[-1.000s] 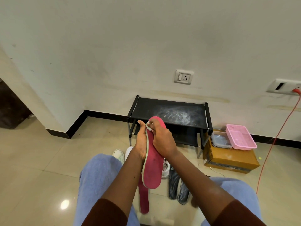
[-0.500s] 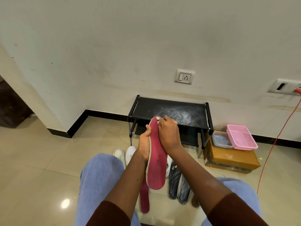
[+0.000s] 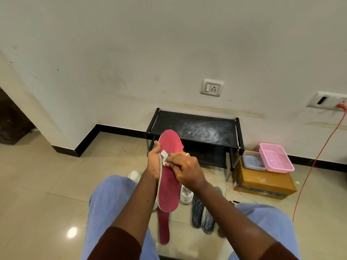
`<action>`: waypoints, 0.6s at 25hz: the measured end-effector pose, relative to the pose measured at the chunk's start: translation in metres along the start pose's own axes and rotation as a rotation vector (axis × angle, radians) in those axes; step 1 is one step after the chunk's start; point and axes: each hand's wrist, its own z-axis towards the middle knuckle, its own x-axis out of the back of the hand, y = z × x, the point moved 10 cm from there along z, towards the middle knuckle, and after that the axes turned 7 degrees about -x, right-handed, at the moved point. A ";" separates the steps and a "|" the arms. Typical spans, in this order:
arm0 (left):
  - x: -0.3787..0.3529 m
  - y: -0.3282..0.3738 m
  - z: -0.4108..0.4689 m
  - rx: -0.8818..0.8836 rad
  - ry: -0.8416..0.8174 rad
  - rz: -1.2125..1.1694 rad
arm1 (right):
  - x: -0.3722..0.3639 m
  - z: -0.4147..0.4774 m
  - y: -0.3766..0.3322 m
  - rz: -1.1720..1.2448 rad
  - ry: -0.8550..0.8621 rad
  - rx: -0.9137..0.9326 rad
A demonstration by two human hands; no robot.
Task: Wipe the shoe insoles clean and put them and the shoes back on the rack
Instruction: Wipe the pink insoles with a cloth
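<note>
Held item: red insole [image 3: 168,190], nearly upright with the toe end up, above the lap and between both hands.
Left grip: left hand [image 3: 154,164] is curled round the insole's left edge with the thumb on the front rim; the grip is clamped on the insole.
Right grip: right hand [image 3: 187,168] has curled fingers pinching a white wipe [image 3: 164,156], pressed to the red face near the left edge. A ring shows on one finger.
Below the grip: second red insole [image 3: 163,229] lies flat on the floor [image 3: 37,184], its upper end hidden behind the held one.
Below-right of the grip: grey insoles [image 3: 197,212], two side by side on the floor.
Beside the wrists: white shoe [image 3: 134,175] just left of the left wrist; second white shoe [image 3: 186,194] under the right wrist.
Beyond the grip: black shoe rack [image 3: 195,126] against the wall, its top shelf smeared with white dust.
Far right of the grip: cardboard box [image 3: 262,182] beside the rack's leg, carrying a pink basket [image 3: 276,158] and a clear container [image 3: 252,160].
</note>
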 end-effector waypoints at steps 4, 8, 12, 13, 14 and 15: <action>0.002 0.001 0.006 -0.005 0.011 0.038 | -0.001 0.003 0.004 -0.115 0.022 0.009; -0.011 -0.001 0.004 0.006 -0.065 -0.080 | -0.001 0.023 0.013 -0.342 0.079 -0.033; -0.018 -0.014 -0.003 0.044 -0.088 -0.130 | 0.003 0.046 0.032 -0.326 0.051 -0.204; -0.020 -0.015 -0.004 0.044 -0.095 -0.123 | 0.003 0.048 0.036 -0.312 0.049 -0.252; -0.019 -0.014 -0.004 0.043 -0.088 -0.122 | 0.003 0.049 0.039 -0.297 0.052 -0.285; -0.016 -0.014 -0.002 0.039 -0.071 -0.120 | 0.002 0.050 0.040 -0.274 0.040 -0.300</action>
